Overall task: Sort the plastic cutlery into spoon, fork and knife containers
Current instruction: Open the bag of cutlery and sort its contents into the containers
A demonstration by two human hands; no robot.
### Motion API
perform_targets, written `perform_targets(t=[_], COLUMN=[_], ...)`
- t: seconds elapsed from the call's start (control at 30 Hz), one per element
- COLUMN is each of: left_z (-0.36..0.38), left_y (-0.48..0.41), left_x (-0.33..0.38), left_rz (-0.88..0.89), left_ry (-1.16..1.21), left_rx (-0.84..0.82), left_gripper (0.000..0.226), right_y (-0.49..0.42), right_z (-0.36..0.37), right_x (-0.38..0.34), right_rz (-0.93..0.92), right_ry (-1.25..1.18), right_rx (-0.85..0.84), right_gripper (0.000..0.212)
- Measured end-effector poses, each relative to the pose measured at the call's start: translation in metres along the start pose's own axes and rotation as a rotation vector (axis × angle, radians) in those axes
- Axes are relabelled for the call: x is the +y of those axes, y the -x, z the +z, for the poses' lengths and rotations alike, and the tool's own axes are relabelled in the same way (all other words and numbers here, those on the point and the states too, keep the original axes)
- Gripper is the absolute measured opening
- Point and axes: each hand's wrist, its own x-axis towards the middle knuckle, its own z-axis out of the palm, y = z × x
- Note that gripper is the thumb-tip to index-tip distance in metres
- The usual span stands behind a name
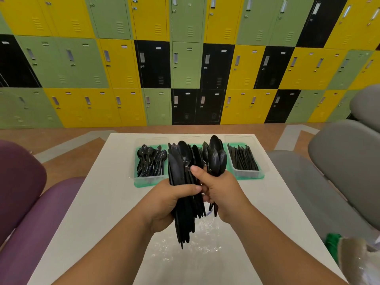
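Nearest me, crinkled clear plastic wrap (185,246) lies on the white table (102,212), right under my hands. My left hand (164,204) has its fingers clamped round a thick bundle of black plastic cutlery (183,194), handles pointing down toward me, mixed knives and at least one spoon bowl showing on top. My right hand (221,194) sits just beside it, touching the bundle, its fingers closed on a smaller bunch of black spoons (216,159), bowls up. At the near right edge, a green and clear object (349,256), blurred, can't tell what. Past the hands, three clear containers stand in a row on green lids or trays at the far end of the table: spoon container (151,161) on the left, holding a pile of spoons; middle container (195,140) mostly hidden behind what I hold, contents can't tell; knife container (244,159) on the right, holding knives. Purple chairs (30,192) flank the table on the left, grey chairs (339,171) on the right. Farthest back, a wall of yellow, green and black lockers (185,58).
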Motion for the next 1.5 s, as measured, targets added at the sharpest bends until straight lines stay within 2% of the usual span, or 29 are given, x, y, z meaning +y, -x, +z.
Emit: perform_targets(t=[0.2, 0.37, 0.47, 0.57, 0.67, 0.83, 0.97, 1.07, 1.13, 1.27, 1.5], left_z=[0.006, 0.009, 0.011, 0.014, 0.016, 0.021, 0.019, 0.017, 0.017, 0.02, 0.016], left_y=[0.001, -0.001, -0.001, -0.003, -0.006, -0.006, -0.007, -0.005, -0.006, -0.006, -0.007], left_x=[-0.002, -0.006, -0.01, -0.016, -0.021, -0.022, -0.022, -0.02, -0.021, -0.022, -0.02], left_rz=[0.084, 0.096, 0.123, 0.138, 0.137, 0.139, 0.111, 0.093, 0.09, 0.106, 0.11], left_ry=[0.0, -0.032, -0.055, 0.002, 0.066, 0.153, 0.199, 0.232, 0.24, 0.259, 0.23], left_rx=[0.056, 0.148, 0.22, 0.333, 0.408, 0.432, 0.441, 0.394, 0.379, 0.408, 0.446], left_gripper=[0.026, 0.023, 0.017, 0.019, 0.017, 0.015, 0.009, 0.01, 0.01, 0.008, 0.01], right_y=[-0.003, -0.007, -0.007, -0.008, -0.006, -0.007, -0.006, -0.007, -0.008, -0.003, -0.005], right_z=[0.0, -0.001, -0.002, -0.003, 0.001, 0.007, 0.007, 0.004, 0.001, 0.003, 0.006], right_x=[0.005, 0.012, 0.012, 0.014, 0.019, 0.023, 0.024, 0.023, 0.021, 0.016, 0.018], right_rz=[0.044, 0.064, 0.046, 0.019, -0.024, -0.08, -0.06, -0.05, -0.026, 0.018, 0.019], right_ry=[-0.092, -0.147, -0.118, -0.068, -0.05, -0.073, -0.075, -0.005, 0.007, -0.167, -0.137], right_rx=[0.054, 0.051, 0.023, 0.076, 0.147, 0.236, 0.172, 0.147, 0.151, 0.036, -0.032], right_gripper=[0.013, 0.023, 0.014, 0.006, 0.008, 0.025, 0.022, 0.001, 0.007, 0.015, 0.009])
